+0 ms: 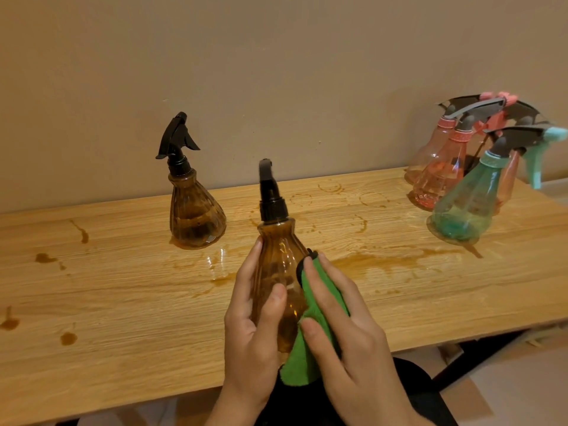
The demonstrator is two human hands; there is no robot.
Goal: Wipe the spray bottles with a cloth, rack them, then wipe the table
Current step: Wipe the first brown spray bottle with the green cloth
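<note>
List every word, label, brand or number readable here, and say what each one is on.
No readable text anywhere.
The held brown bottle, gripped by the left hand: no label.
The cloth in the right hand: plain green.
The standing brown bottle, pink bottles, green bottle: no print visible; collars too blurred to tell.
The table: stains only.

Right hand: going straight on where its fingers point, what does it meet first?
Likely the shoulder of the ribbed amber plastic spray bottle held by the left hand; the right hand holds the green cloth against it. Depth is unclear.
</note>
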